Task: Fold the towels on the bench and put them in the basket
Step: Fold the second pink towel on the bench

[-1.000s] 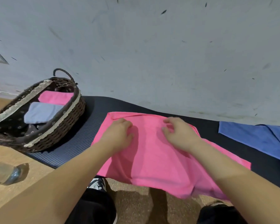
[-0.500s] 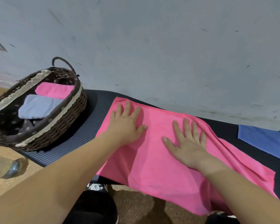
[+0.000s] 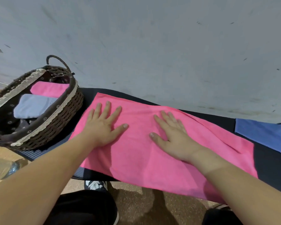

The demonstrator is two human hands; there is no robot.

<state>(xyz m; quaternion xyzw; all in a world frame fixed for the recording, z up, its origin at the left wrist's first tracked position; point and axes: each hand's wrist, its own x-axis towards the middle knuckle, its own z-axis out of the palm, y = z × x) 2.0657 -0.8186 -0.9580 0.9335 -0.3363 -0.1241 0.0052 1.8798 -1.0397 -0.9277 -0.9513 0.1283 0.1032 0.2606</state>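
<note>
One clear bottle lies on the floor at far left. Just past it the wicker basket sits on the end of the table. It holds a folded grey towel and, behind that, a folded pink towel.

Next comes the action. The left hand lies palm down on the pink towel, its fingers straight and spread, grasping nothing. The towel is laid out along the table just beside the basket, with its near edge drooping over the front. The right hand is flat on the cloth too, fingers straight and released, pressing near the middle. So the cloth is under both palms, not between any fingers. It looks like a smoothing pass before a fold.

The towel reads as light, soft and limp. It will sag from any point it is lifted by and will not hold a shape, though nothing about it is fragile or slippery. The corners of a short edge are probably the best hold, one in each hand, pinched so the edge carries across evenly. A ridge runs across the right part and may need flattening first.

Farther right a blue towel waits on the table, apart from the pink one and unfolded as far as the view shows.
</note>
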